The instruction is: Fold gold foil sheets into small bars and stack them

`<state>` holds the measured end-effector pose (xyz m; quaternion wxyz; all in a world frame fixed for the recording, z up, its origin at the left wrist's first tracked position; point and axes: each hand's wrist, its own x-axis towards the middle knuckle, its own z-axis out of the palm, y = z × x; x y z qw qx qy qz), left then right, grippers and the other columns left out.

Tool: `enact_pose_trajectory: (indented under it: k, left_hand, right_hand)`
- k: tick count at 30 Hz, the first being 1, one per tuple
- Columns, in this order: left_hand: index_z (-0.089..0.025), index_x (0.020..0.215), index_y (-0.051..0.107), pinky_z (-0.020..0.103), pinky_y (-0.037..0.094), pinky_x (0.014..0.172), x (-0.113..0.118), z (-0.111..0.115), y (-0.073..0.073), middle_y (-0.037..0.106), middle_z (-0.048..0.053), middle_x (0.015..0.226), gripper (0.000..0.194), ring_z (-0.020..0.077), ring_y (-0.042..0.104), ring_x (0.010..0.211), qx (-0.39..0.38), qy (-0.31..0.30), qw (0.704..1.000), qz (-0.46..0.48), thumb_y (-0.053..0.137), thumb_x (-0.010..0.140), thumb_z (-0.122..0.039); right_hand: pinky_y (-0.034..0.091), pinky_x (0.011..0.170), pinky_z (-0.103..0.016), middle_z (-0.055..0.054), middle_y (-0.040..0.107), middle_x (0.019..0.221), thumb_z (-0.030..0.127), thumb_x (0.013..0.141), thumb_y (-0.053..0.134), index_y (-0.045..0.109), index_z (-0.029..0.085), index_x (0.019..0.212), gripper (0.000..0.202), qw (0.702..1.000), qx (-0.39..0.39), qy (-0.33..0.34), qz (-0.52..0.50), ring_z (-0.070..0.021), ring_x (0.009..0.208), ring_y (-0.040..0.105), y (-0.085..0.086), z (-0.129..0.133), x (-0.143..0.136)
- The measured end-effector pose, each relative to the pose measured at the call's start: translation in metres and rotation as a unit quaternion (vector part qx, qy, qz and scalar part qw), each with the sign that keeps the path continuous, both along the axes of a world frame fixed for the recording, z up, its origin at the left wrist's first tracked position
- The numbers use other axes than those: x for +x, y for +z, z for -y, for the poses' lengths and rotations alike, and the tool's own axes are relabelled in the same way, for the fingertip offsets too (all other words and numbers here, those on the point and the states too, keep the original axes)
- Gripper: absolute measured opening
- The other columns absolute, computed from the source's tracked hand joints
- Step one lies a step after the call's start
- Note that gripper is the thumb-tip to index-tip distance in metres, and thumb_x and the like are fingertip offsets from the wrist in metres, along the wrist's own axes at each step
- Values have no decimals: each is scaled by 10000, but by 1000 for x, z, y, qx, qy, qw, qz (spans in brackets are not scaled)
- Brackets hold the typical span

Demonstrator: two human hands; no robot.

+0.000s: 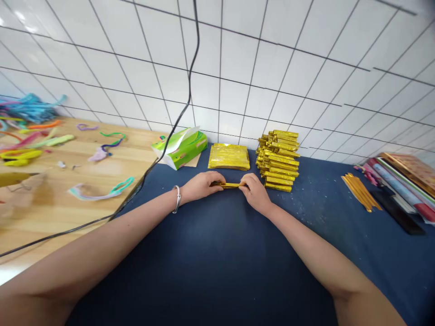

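A narrow strip of folded gold foil paper (231,185) lies level between my two hands, low over the dark blue tabletop. My left hand (203,184), with a silver bangle at its wrist, pinches the strip's left end. At the other end, the fingers of my right hand (254,192) are closed on it. Just behind the hands rests a flat stack of gold foil sheets (229,156). To the right of that rises a tall pile of folded gold strips (278,160), close to my right hand. My fingers hide both ends of the held strip.
A green tissue pack (185,147) stands back left. A black cable (149,171) hangs down and crosses the wooden table (84,181), where colourful pipe cleaners (30,108) lie. Right are several flat gold strips (360,191) and stacked books (404,185). A tiled wall (238,59) closes the back.
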<state>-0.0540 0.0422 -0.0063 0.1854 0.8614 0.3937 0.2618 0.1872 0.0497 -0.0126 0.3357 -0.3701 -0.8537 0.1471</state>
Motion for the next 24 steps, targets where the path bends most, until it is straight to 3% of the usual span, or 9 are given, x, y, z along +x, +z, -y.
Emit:
enact_pose_trajectory:
  k: [5, 13, 24]
  left_hand:
    - [-189, 950, 613, 266, 454, 806, -27, 2, -9, 625, 26, 956, 196, 146, 574, 865, -4, 67, 997, 30, 571, 826, -335]
    - [-180, 908, 620, 253, 441, 777, -34, -5, -5, 619, 17, 889, 156, 133, 561, 830, -1, 45, 999, 32, 597, 820, -306]
    - [-176, 939, 615, 270, 454, 819, -30, -4, -11, 624, 32, 913, 168, 143, 570, 881, 38, 26, 999, 22, 583, 837, -306]
  right_hand:
    - [439, 817, -336, -43, 554, 924, 156, 806, 551, 537, 218, 817, 64, 999, -17, 30, 35, -192, 931, 519, -3, -15, -8]
    - [440, 839, -361, -62, 580, 937, 205, 841, 550, 553, 209, 932, 91, 995, 19, 50, 89, -209, 929, 530, 2, -8, -7]
    - [452, 821, -357, -64, 588, 888, 149, 846, 495, 553, 207, 846, 82, 994, 56, 41, 86, -199, 894, 538, -3, -9, -7]
